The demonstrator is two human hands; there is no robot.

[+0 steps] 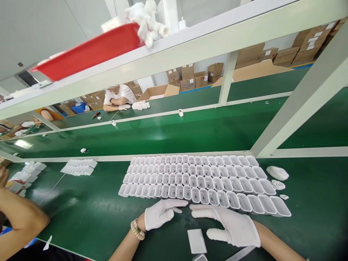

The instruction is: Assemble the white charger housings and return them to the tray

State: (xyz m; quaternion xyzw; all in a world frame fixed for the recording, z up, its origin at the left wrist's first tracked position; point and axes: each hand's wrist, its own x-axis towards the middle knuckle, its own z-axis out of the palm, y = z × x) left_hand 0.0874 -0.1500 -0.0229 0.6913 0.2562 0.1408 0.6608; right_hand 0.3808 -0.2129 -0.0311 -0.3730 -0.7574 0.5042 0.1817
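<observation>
White flat rectangular piece (197, 241) below our gloved right hand (231, 225); fingers extended, thumb apart. Our gloved left hand (164, 214) loosely open, empty. Both beside front row of white open-topped cases (187, 192).

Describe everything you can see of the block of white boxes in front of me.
The white boxes stand packed in four long rows on the green table, upright and open-topped. They have rounded corners and look like smooth plastic; small dark marks show inside many. The gloved left hand and right hand are at the near row; whether they touch it is unclear.
</observation>
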